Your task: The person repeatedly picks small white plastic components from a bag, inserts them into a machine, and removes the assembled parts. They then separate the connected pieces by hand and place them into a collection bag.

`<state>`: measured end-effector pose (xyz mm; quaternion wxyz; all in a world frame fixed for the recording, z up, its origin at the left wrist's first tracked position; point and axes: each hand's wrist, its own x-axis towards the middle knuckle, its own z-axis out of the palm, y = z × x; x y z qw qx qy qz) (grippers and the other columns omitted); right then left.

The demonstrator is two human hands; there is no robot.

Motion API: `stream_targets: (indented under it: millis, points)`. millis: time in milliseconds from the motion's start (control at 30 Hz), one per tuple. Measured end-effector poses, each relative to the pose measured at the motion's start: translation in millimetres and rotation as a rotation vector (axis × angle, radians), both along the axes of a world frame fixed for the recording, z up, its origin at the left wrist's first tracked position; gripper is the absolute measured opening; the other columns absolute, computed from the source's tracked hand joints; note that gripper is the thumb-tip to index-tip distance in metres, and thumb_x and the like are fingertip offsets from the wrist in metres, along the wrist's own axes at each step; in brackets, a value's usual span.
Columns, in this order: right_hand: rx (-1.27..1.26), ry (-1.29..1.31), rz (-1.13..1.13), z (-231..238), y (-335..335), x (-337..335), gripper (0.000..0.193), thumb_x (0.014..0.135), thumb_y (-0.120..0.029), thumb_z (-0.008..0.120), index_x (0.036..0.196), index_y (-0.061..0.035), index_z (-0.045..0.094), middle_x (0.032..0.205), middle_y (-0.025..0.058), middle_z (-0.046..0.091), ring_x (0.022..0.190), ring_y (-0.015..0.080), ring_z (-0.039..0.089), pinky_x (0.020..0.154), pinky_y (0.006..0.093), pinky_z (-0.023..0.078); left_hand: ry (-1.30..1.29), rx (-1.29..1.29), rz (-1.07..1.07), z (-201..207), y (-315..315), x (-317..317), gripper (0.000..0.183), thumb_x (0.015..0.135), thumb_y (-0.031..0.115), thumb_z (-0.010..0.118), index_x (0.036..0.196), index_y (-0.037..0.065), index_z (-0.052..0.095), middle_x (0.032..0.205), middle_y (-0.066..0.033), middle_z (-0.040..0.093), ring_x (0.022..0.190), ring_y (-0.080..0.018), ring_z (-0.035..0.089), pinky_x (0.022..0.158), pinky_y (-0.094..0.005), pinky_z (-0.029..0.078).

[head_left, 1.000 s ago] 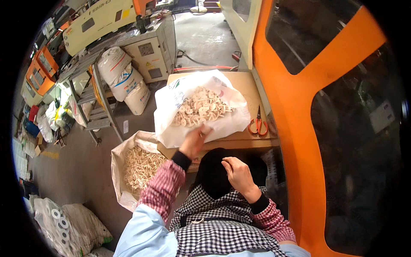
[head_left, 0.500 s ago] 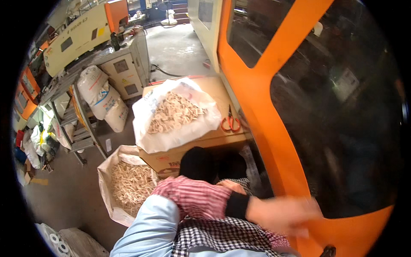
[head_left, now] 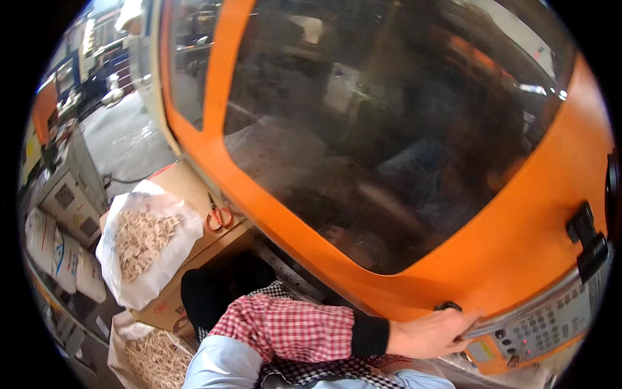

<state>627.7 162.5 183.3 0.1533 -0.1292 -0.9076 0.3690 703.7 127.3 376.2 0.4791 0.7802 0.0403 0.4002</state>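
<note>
My left arm, in a red checked oversleeve with a black cuff, stretches across to the right. My left hand [head_left: 427, 334] is at the lower edge of the orange machine door [head_left: 363, 295], with fingers curled at a small black handle [head_left: 447, 305]. The hand hides most of that handle. Its fingertips lie beside the left end of a grey control panel [head_left: 541, 327] with rows of buttons. Of my right arm only a bit of light blue sleeve [head_left: 418, 380] shows at the bottom; the right hand is hidden behind my left arm.
Left stands a cardboard box [head_left: 184, 175] with red-handled scissors [head_left: 219, 219] and a white bag [head_left: 189, 238] of small beige parts. Below it is a sack [head_left: 116, 360] of thin beige scraps. A larger black door handle [head_left: 587, 241] sits far right. White sacks [head_left: 61, 249] stand left.
The view has swung right toward the machine door and its control panel. My left hand, blurred in mid-reach before, is now at the door's lower edge.
</note>
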Motion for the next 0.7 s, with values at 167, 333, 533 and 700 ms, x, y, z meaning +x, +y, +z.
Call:
stream_targets:
  millis: [167,333,533,700]
  points:
    - [-0.001,0.016,-0.049,10,-3,25,0.021,0.084,-0.018,0.058,0.092,0.0008,0.061,0.088,0.0158,0.062,0.082,0.0315,0.060,0.072,0.0374,0.048,0.184,-0.102,0.031,16,7,-51,0.029,0.085,0.013,0.056,0.105,-0.001,0.040,0.077,-0.0200,0.058,0.068,-0.0340,0.062,0.060,-0.0387,0.048]
    - [-0.037,0.025,0.000,25,-7,47,0.021,0.084,-0.019,0.057,0.092,0.0009,0.061,0.088,0.0159,0.062,0.083,0.0316,0.060,0.072,0.0373,0.048,0.262,-0.344,0.361,20,3,-114,0.023,0.082,0.006,0.063,0.092,0.001,0.042,0.069,-0.0078,0.058,0.065,-0.0135,0.062,0.050,-0.0280,0.045]
    - [-0.288,-0.040,0.068,71,18,101,0.021,0.083,-0.017,0.055,0.092,0.0015,0.062,0.088,0.0151,0.063,0.083,0.0278,0.060,0.074,0.0354,0.047,-0.102,-0.131,0.910,-15,18,-171,0.018,0.085,0.003,0.059,0.099,-0.002,0.049,0.075,-0.0051,0.057,0.065,-0.0102,0.055,0.057,-0.0226,0.044]
    - [0.060,-0.117,-0.670,62,68,139,0.014,0.079,-0.009,0.058,0.090,-0.0005,0.063,0.083,0.0175,0.063,0.074,0.0321,0.061,0.063,0.0352,0.048,-0.265,-0.126,1.286,-20,37,-206,0.016,0.090,0.008,0.053,0.103,-0.001,0.052,0.086,-0.0041,0.058,0.074,-0.0087,0.052,0.068,-0.0218,0.042]
